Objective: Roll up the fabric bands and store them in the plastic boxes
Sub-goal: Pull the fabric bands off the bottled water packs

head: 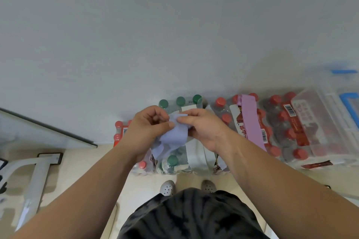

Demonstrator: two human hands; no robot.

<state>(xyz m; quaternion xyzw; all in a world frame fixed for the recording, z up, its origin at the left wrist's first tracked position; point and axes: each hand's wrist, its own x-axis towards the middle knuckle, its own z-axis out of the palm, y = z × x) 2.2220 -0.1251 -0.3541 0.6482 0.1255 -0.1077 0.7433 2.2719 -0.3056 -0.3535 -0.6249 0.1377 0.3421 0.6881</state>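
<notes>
L hand (148, 130): pinches blue band (173, 138) (soft, crumpled strip)
R hand (206, 128): pinches its top edge
Pink band (252, 122): flat, right, over bottles (290, 134)

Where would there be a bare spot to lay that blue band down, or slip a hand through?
Bare floor lies between the white stand and the bottle packs, and in a strip between the packs and the shoes. The pack tops are crowded with caps, one carrying a pink band, and the plastic box fills the right end.
</notes>
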